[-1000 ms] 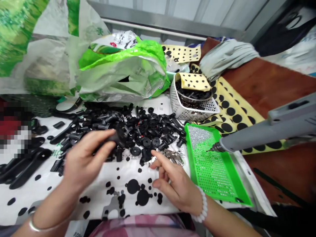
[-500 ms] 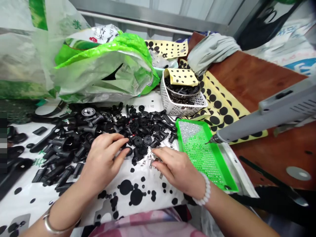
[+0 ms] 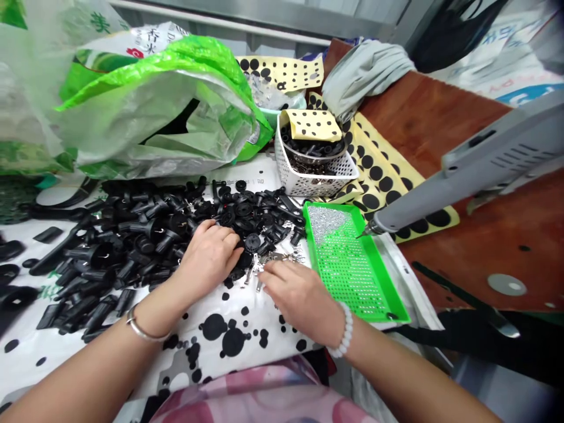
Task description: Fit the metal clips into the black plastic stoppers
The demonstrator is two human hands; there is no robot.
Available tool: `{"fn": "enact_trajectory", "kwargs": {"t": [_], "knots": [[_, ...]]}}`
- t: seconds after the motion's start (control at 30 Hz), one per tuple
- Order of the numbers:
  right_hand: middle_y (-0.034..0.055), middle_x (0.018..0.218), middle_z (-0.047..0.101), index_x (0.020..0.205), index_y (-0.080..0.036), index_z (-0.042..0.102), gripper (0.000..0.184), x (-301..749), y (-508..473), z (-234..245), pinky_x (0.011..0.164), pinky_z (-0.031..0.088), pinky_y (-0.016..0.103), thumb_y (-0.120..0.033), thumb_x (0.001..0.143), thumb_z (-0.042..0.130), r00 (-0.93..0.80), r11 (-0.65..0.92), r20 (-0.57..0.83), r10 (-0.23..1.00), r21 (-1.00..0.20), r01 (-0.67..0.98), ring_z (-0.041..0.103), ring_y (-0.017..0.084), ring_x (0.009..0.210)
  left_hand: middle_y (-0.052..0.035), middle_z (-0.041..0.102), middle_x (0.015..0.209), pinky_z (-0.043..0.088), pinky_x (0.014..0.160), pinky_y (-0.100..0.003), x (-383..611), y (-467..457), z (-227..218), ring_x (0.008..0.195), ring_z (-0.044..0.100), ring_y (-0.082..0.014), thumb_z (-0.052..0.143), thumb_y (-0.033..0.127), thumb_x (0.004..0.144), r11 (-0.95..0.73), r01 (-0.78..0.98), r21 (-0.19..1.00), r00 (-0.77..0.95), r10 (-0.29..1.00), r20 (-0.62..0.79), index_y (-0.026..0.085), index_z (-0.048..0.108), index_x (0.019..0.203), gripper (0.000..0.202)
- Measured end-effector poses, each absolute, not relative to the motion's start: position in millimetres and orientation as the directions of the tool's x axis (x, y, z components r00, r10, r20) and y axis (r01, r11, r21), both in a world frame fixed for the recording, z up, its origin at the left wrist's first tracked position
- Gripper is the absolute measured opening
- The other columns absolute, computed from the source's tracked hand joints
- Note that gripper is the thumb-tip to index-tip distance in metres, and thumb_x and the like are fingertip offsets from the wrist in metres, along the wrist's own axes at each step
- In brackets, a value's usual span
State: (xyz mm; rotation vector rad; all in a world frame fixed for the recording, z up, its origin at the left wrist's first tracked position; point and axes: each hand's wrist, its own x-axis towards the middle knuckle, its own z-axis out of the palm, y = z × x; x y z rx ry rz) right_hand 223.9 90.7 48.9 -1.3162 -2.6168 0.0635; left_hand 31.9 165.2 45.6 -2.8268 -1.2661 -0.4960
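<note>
My left hand [image 3: 212, 249] reaches into the near edge of a heap of black plastic parts [image 3: 147, 226]. Its fingers are curled and pressed together; whatever lies under the fingertips is hidden. Close by is a round black cap with holes [image 3: 252, 242]. To its right, my right hand [image 3: 293, 289] is low over a small scatter of silvery metal pieces [image 3: 277, 257]. The fingers are bent close together on the pieces, and one thin metal piece [image 3: 258, 282] sticks out by the fingertips. The two hands are apart.
A grey electric screwdriver [image 3: 409, 202] points its bit over a green perforated tray [image 3: 393, 294] of tiny screws. Behind stand a white basket [image 3: 304, 185] of dark parts and a green-and-clear plastic bag [image 3: 176, 123]. Yellow sticker sheets [image 3: 374, 158] lie beside the basket.
My left hand has moved right and its fingers have curled further, covering the round part there. My right hand has moved slightly left over the metal pieces. The whole view has shifted.
</note>
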Motion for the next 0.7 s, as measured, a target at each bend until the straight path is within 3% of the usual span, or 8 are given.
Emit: {"fn": "enact_trajectory", "kwargs": {"t": [0.1, 0.2, 0.33, 0.5, 0.7], "knots": [[0.0090, 0.093, 0.061, 0.088, -0.015, 0.061, 0.015, 210, 90, 40, 0.068, 0.041, 0.035, -0.006, 0.081, 0.050, -0.630, 0.639, 0.163, 0.759, -0.003, 0.769, 0.052, 0.021, 0.079, -0.0062, 0.068, 0.085, 0.041, 0.091, -0.042, 28, 166, 51, 0.081, 0.061, -0.0195, 0.044, 0.022, 0.088, -0.641, 0.727, 0.247, 0.559, 0.761, 0.330, 0.015, 0.064, 0.085, 0.021], [0.0070, 0.078, 0.057, 0.075, -0.015, 0.058, 0.015, 203, 93, 32, 0.064, 0.038, 0.034, -0.003, 0.079, 0.050, -0.617, 0.628, 0.195, 0.763, 0.007, 0.778, 0.049, 0.021, 0.071, -0.0058, 0.068, 0.087, 0.048, 0.078, -0.032, 15, 155, 62, 0.081, 0.062, -0.0177, 0.045, 0.024, 0.089, -0.581, 0.729, 0.363, 0.446, 0.805, 0.392, 0.016, 0.063, 0.086, 0.019], [0.0072, 0.074, 0.056, 0.071, -0.015, 0.057, 0.020, 208, 97, 30, 0.064, 0.037, 0.033, -0.001, 0.081, 0.047, -0.577, 0.602, 0.258, 0.775, -0.024, 0.798, 0.048, 0.020, 0.069, -0.0073, 0.067, 0.091, 0.048, 0.081, -0.031, -11, 117, 66, 0.086, 0.061, -0.0180, 0.051, 0.021, 0.086, -0.606, 0.739, 0.294, 0.434, 0.762, 0.480, 0.014, 0.061, 0.090, 0.013], [0.0057, 0.074, 0.057, 0.082, -0.015, 0.058, 0.022, 209, 91, 36, 0.067, 0.038, 0.030, -0.009, 0.088, 0.038, -0.551, 0.606, 0.302, 0.778, -0.128, 0.785, 0.051, 0.018, 0.070, -0.0080, 0.066, 0.089, 0.046, 0.083, -0.038, -27, 74, 44, 0.085, 0.059, -0.0213, 0.052, 0.020, 0.086, -0.581, 0.783, 0.221, 0.469, 0.786, 0.403, 0.014, 0.061, 0.091, 0.012], [0.0045, 0.072, 0.056, 0.076, -0.017, 0.057, 0.022, 192, 71, 24, 0.059, 0.037, 0.030, -0.008, 0.086, 0.039, -0.630, 0.667, 0.222, 0.744, -0.187, 0.721, 0.051, 0.017, 0.064, -0.0104, 0.062, 0.105, 0.048, 0.083, -0.037, -32, 62, 24, 0.096, 0.058, -0.0229, 0.053, 0.026, 0.086, -0.522, 0.786, 0.331, 0.444, 0.850, 0.285, 0.016, 0.060, 0.097, 0.017]]}}
